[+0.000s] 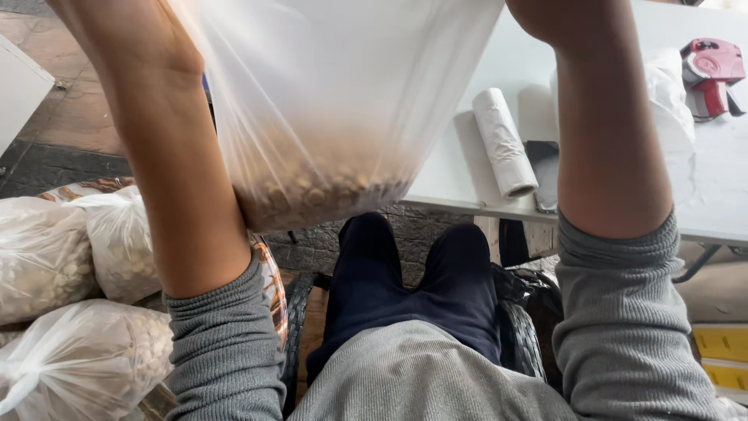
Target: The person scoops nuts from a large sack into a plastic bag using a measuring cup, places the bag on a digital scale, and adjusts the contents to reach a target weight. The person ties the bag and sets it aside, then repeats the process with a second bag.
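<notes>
A clear plastic bag [335, 101] hangs in the air in front of me, with a layer of small brown nuts or beans in its bottom. My left hand [132, 31] and my right hand [569, 15] are raised at the bag's two upper sides. Both are cut off by the top edge, so the fingers are hidden. My bare forearms in pushed-up grey sleeves frame the bag. Below it are my knees in dark trousers [413, 288].
A white table [725, 195] to the right carries a roll of white bags [505, 140], a dark phone [543, 175], a crumpled clear bag [670, 101] and a red label gun [713, 74]. Three filled bags of nuts [78, 359] lie at the left.
</notes>
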